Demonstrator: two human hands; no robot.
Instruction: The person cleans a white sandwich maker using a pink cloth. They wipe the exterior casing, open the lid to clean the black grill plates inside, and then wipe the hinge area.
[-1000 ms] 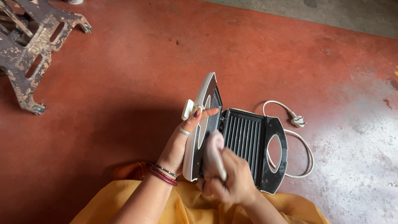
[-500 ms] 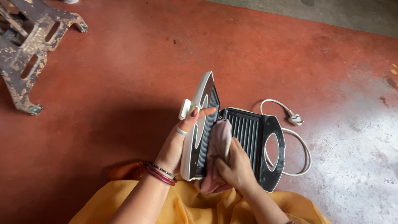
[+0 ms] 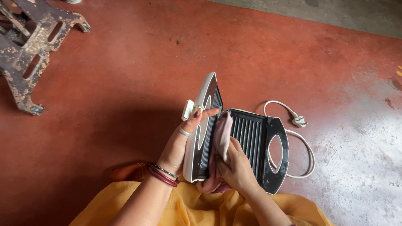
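Observation:
An open sandwich maker lies on the red floor in front of me. Its white lid point(image 3: 204, 94) stands nearly upright, and my left hand point(image 3: 182, 142) grips that lid from the outside, thumb over its edge. The black ribbed lower plate point(image 3: 250, 140) lies flat to the right. My right hand point(image 3: 236, 167) holds a pale pink cloth point(image 3: 222, 133) and presses it against the lid's inner ribbed plate, near the hinge.
A white power cord with a plug point(image 3: 300, 121) loops on the floor right of the appliance. A rusty metal frame point(image 3: 29, 50) stands at the upper left. My yellow garment point(image 3: 188, 209) fills the bottom edge. A grey floor strip point(image 3: 335, 12) runs along the top right.
My right hand has slid the pink cloth up along the lid's inner plate, away from me. My left hand and the lid have stayed put.

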